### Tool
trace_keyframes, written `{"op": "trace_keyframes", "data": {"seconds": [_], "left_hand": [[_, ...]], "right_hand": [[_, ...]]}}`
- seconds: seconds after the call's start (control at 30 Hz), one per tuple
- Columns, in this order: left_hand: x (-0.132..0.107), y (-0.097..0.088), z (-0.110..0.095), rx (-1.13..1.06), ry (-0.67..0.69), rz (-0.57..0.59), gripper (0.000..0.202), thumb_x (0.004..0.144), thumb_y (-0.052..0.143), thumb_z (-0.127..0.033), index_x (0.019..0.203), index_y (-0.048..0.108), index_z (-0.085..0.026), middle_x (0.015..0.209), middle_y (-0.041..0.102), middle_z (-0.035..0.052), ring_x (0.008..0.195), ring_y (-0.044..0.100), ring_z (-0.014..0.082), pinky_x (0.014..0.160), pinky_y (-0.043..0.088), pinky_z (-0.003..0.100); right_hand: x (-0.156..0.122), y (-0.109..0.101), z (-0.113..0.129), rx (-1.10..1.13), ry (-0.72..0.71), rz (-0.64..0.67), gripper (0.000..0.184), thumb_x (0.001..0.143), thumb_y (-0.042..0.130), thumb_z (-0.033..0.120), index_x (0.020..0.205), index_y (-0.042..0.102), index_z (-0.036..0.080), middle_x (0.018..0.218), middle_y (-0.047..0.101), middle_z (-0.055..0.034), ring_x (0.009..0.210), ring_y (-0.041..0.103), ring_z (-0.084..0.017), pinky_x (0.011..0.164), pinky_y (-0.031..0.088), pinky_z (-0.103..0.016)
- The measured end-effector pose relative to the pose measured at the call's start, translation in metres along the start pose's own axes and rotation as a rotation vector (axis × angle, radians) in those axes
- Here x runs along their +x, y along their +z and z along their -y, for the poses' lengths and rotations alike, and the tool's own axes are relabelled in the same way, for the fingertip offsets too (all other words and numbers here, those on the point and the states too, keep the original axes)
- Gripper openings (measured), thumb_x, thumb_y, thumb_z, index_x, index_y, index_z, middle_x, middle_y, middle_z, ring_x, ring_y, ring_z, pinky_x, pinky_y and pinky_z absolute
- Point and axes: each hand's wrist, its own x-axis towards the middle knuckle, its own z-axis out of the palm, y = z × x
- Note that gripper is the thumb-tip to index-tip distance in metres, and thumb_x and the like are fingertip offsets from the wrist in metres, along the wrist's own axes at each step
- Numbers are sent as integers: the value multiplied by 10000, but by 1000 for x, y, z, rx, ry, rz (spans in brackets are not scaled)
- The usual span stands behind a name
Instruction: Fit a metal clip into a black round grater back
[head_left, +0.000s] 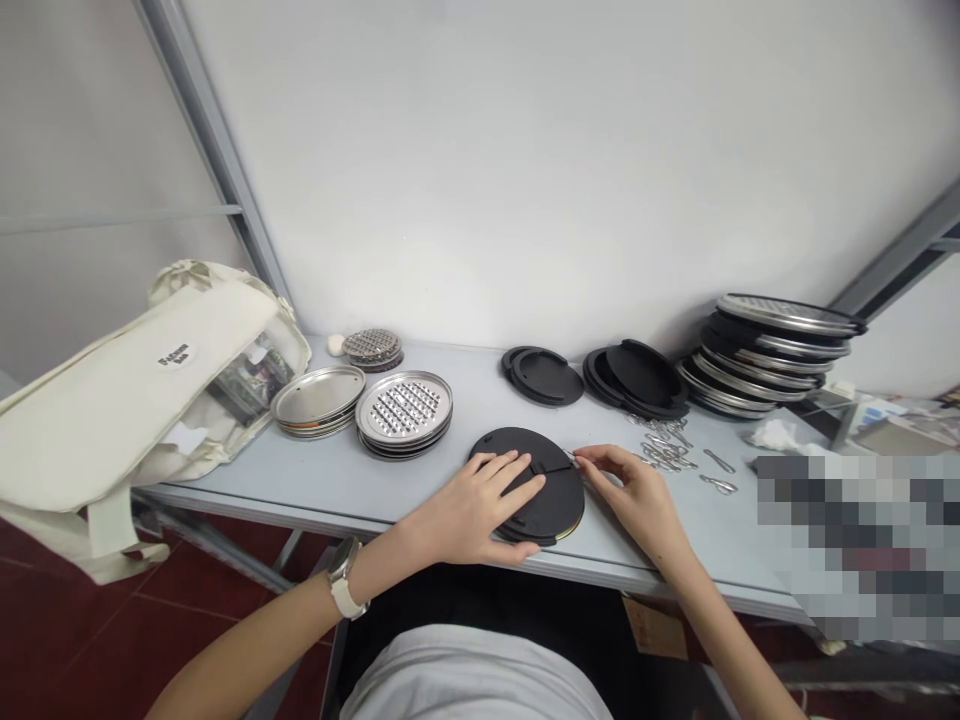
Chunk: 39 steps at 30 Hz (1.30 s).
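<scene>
A round black plastic disc (559, 505) lies near the front edge of the table, with a raised strip across it and a thin yellowish line at its lower rim. My left hand (487, 505) rests on its left half, fingers spread and thumb by the near edge. At the disc's right edge, the thumb and forefinger of my right hand (626, 490) pinch a small metal piece, mostly hidden. It looks like the loose wire-like metal clips (667, 445) heaped just beyond that hand. Two more such clips (718, 484) lie farther right.
Metal grater discs (405, 408) and plain metal discs (319, 393) are stacked at left, with smaller grater discs (373, 345) behind. Black discs (544, 375) and black trays (637, 378) lie at the back. A tall stack (772, 350) stands right; a cream bag (135, 370) hangs over the left edge.
</scene>
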Motion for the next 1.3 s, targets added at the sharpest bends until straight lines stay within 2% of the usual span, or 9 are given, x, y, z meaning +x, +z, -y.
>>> {"op": "trace_keyframes", "data": {"seconds": [0.1, 0.27, 0.37, 0.57, 0.87, 1.13, 1.3], "left_hand": [[0, 0, 0, 3, 1, 4, 682, 915, 532, -549, 1424, 421, -109, 1467, 409, 195, 1385, 344, 323, 1101, 297, 441], [0, -1, 0, 1, 4, -1, 678, 915, 535, -544, 1419, 431, -103, 1463, 411, 201, 1386, 342, 323, 1107, 287, 434], [0, 0, 0, 1, 4, 4, 682, 916, 530, -547, 1424, 427, -104, 1463, 410, 199, 1389, 337, 322, 1107, 284, 435], [0, 0, 0, 10, 1, 14, 680, 915, 531, -546, 1426, 422, -110, 1467, 409, 191, 1390, 333, 321, 1107, 282, 439], [0, -1, 0, 1, -3, 11, 679, 914, 540, -541, 1427, 423, -111, 1470, 407, 190, 1393, 331, 320, 1109, 286, 440], [0, -1, 0, -7, -3, 8, 676, 914, 538, -541, 1426, 422, -116, 1467, 411, 191, 1395, 331, 315, 1112, 288, 442], [0, -1, 0, -12, 0, 4, 670, 914, 531, -542, 1425, 421, -122, 1466, 414, 191, 1393, 335, 318, 1100, 302, 455]], "right_hand": [[-1, 0, -2, 9, -37, -31, 224, 895, 592, 413, 944, 680, 213, 963, 704, -70, 896, 660, -232, 845, 506, -394], [-1, -1, -2, -84, -218, -97, 154, 923, 571, 343, 923, 674, 228, 993, 655, -68, 970, 619, -228, 891, 477, -394], [-1, 0, 1, -85, -262, -58, 141, 935, 558, 326, 940, 667, 237, 1008, 644, -63, 997, 611, -223, 891, 476, -376], [-1, 1, -1, -102, -257, -17, 186, 952, 524, 312, 1082, 631, 235, 1003, 642, -62, 955, 620, -214, 857, 490, -365], [-1, -1, 1, -182, -224, 36, 246, 970, 465, 338, 1058, 670, 234, 935, 642, -67, 911, 616, -225, 828, 477, -369], [-1, 0, 5, -170, -206, 64, 245, 968, 447, 343, 1085, 622, 216, 957, 671, -69, 873, 641, -209, 824, 489, -353], [-1, 1, 8, -140, -169, 71, 204, 956, 453, 355, 979, 599, 213, 878, 695, -58, 795, 650, -206, 758, 511, -337]]}}
